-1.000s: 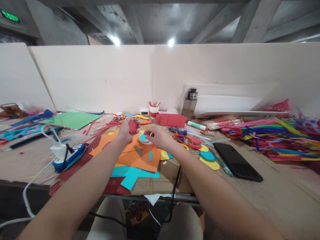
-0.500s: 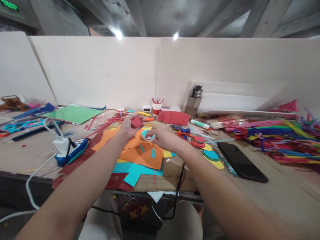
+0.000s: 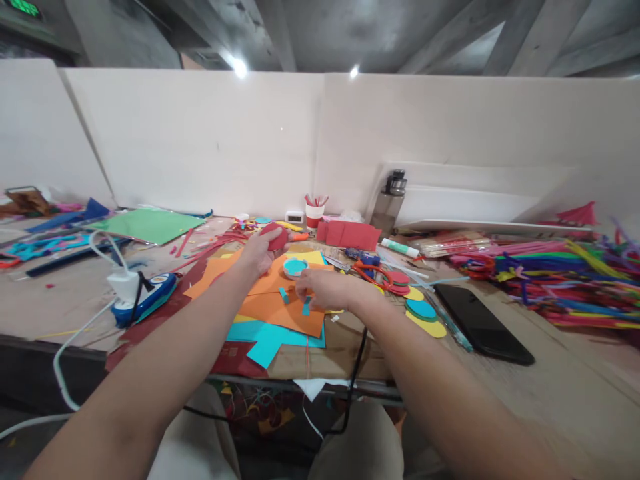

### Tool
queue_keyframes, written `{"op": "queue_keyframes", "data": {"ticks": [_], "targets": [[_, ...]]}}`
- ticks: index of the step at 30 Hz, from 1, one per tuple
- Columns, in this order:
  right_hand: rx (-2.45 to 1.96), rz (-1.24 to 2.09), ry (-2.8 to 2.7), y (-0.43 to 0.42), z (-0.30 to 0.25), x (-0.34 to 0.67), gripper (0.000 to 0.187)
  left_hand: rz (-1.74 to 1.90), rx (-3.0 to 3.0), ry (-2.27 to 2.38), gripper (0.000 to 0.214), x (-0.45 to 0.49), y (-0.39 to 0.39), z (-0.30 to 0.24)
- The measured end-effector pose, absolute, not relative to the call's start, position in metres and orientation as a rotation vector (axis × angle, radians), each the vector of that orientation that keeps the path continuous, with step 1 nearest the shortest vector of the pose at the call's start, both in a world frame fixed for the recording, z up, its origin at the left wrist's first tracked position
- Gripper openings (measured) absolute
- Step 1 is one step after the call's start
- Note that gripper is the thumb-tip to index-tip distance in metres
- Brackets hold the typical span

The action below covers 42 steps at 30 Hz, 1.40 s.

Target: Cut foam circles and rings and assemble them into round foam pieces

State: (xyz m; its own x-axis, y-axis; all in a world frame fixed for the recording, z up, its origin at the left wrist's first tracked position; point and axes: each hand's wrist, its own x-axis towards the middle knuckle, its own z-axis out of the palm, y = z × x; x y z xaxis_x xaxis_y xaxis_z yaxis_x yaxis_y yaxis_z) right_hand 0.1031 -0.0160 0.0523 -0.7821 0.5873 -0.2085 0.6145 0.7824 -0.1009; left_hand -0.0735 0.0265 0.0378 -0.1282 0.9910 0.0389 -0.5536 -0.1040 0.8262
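My left hand [image 3: 263,250] grips a red paper circle [image 3: 274,237] between thumb and fingers above the orange paper sheet [image 3: 270,310]. Lower and to the right, my right hand [image 3: 325,290] has its fingers bent down and drawn together at a small blue paper strip [image 3: 306,309], partly covered by the fingertips. A second blue strip [image 3: 284,295] lies on the orange sheet to its left. Just beyond the right fingers is a white ring with a blue centre [image 3: 296,267], perhaps a roll of tape. Larger blue paper [image 3: 265,353] shows under the orange sheet.
Orange-handled scissors [image 3: 373,273], paper circles [image 3: 421,309] and a black phone [image 3: 483,323] lie to the right, before a heap of pipe cleaners [image 3: 555,280]. A glue stick [image 3: 400,248] and bottle [image 3: 389,203] are behind. A blue power strip [image 3: 145,300] sits left.
My right hand has moved from the white ring toward me, down to the blue strip. The red circle in my left hand has turned and risen slightly.
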Motion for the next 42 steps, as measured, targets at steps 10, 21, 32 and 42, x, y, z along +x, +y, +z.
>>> {"op": "queue_keyframes", "data": {"ticks": [10,21,32,42], "targets": [[0.999,-0.312,2.778,-0.018,0.056,0.104,0.022,1.437,0.974,0.966,0.012,-0.072,0.026,0.033],[1.067,-0.347,2.705,-0.021,0.06,0.104,0.013,1.355,0.942,0.829,0.014,-0.072,0.024,0.036],[0.955,-0.295,2.807,-0.016,0.054,0.107,0.015,1.516,0.651,0.857,0.014,-0.075,0.026,0.04],[0.986,-0.304,2.781,-0.017,0.054,0.107,0.013,1.496,0.738,0.905,0.012,-0.073,0.026,0.037]]}}
